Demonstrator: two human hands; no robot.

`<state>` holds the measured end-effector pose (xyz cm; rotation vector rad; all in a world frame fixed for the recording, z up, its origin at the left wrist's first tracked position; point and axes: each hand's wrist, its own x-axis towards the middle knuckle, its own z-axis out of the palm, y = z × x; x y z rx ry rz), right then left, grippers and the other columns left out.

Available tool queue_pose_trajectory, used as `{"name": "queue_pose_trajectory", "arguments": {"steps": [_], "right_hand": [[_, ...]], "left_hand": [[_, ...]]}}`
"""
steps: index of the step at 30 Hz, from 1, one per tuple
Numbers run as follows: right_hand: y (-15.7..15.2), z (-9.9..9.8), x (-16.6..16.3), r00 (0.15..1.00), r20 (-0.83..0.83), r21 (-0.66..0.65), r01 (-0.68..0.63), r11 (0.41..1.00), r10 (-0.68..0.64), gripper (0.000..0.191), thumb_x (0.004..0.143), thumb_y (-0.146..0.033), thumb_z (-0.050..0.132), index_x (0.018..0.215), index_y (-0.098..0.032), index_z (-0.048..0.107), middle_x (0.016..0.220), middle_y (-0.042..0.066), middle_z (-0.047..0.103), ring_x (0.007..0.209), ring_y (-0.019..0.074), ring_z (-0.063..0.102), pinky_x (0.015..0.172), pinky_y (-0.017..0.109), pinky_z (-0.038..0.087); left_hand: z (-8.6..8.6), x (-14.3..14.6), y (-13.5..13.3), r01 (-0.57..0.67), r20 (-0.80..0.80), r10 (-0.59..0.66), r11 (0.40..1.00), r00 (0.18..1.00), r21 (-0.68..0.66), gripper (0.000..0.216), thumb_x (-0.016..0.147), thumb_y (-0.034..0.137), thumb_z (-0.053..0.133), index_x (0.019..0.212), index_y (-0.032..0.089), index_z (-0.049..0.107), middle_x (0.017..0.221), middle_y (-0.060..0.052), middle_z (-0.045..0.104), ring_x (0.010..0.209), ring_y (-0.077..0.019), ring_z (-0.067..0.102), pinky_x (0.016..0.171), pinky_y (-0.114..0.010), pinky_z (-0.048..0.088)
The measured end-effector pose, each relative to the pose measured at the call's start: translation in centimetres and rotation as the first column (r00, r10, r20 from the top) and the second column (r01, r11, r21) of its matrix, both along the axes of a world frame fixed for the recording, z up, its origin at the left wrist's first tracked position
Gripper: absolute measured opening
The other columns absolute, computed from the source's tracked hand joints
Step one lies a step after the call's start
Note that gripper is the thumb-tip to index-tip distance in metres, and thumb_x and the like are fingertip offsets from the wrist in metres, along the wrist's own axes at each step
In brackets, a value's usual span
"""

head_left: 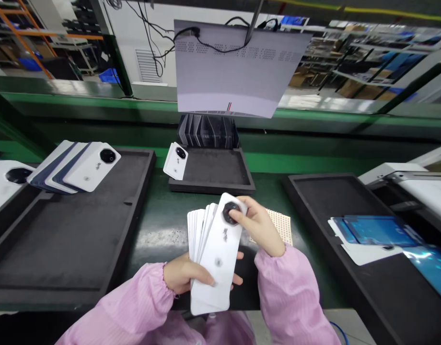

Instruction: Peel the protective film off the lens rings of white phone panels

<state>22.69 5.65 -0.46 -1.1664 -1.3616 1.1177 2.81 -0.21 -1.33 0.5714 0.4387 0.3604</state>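
A fanned stack of white phone back covers (pixel 197 235) is gripped low down by my left hand (pixel 186 274), thumb on the front and fingertips showing at the right side. On top lies a white phone back cover (pixel 220 268) with a round black camera ring (pixel 230 212) and dark printed marks. My right hand (pixel 258 223) pinches this front cover at its upper right corner, the thumb lying over the camera ring. The fingers behind the cover are hidden.
Left, a black foam tray (pixel 58 239) carries overlapping white covers (pixel 93 165). Ahead, a smaller black tray (pixel 213 184) holds white covers (pixel 176 160) below a white panel (pixel 235 72). Right, another black tray (pixel 378 292) has blue-filmed pieces (pixel 382 230). A dotted sticker sheet (pixel 281 225) lies behind my right hand.
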Motion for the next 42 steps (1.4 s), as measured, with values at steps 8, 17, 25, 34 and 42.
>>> {"name": "queue_pose_trajectory", "arguments": {"steps": [8, 17, 25, 34, 42], "right_hand": [[2.7, -1.9, 4.5, 0.885, -0.137, 0.163, 0.463, 0.871, -0.444, 0.029, 0.080, -0.047, 0.052, 0.080, -0.018, 0.053, 0.064, -0.003, 0.056, 0.053, 0.0101, 0.053, 0.052, 0.024, 0.044], [0.8, -3.1, -3.0, 0.907, 0.344, 0.280, 0.147, 0.948, -0.243, 0.008, 0.068, -0.024, 0.066, 0.072, -0.018, 0.063, 0.080, 0.007, 0.056, 0.084, 0.0251, 0.053, 0.077, 0.044, 0.042], [-0.6, 0.1, -1.1, 0.991, 0.102, 0.375, 0.048, 0.926, -0.092, 0.008, 0.076, -0.020, 0.064, 0.083, -0.022, 0.063, 0.084, 0.002, 0.053, 0.076, 0.0148, 0.051, 0.070, 0.033, 0.044], [-0.8, 1.1, -0.1, 0.995, 0.081, 0.168, -0.074, 0.983, 0.061, 0.005, 0.072, -0.022, 0.068, 0.071, -0.021, 0.063, 0.077, 0.000, 0.052, 0.074, 0.0143, 0.051, 0.070, 0.032, 0.043], [-1.7, 1.5, -1.3, 0.936, 0.327, 0.532, -0.068, 0.844, -0.131, 0.011, 0.077, -0.011, 0.056, 0.071, -0.020, 0.055, 0.084, 0.004, 0.056, 0.087, 0.0204, 0.051, 0.078, 0.041, 0.043]], "left_hand": [[1.8, -2.0, 1.1, -0.274, 0.219, 0.251, 0.959, 0.943, 0.079, 0.078, 0.053, 0.011, 0.055, 0.130, 0.011, 0.043, 0.101, -0.012, 0.066, 0.094, -0.0268, 0.058, 0.082, -0.041, 0.043], [0.8, -1.9, 1.1, -0.306, 0.068, 0.299, 0.939, 0.952, 0.157, 0.077, 0.054, 0.011, 0.054, 0.131, 0.012, 0.043, 0.106, -0.014, 0.065, 0.099, -0.0296, 0.058, 0.084, -0.042, 0.042], [0.2, -0.7, 0.5, -0.101, -0.177, 0.153, 0.956, 0.972, 0.275, 0.073, 0.050, 0.007, 0.049, 0.122, 0.017, 0.053, 0.100, -0.008, 0.069, 0.091, -0.0264, 0.060, 0.077, -0.038, 0.046], [0.2, -1.0, 0.4, 0.037, -0.254, 0.080, 0.903, 0.964, 0.428, 0.051, 0.061, 0.012, 0.055, 0.110, 0.022, 0.061, 0.117, -0.006, 0.059, 0.106, -0.0281, 0.054, 0.092, -0.045, 0.038], [0.2, -0.5, 0.6, -0.096, -0.144, 0.111, 0.990, 0.983, 0.104, 0.065, 0.050, 0.006, 0.050, 0.113, 0.015, 0.059, 0.093, -0.009, 0.069, 0.084, -0.0249, 0.062, 0.076, -0.039, 0.046]]}}
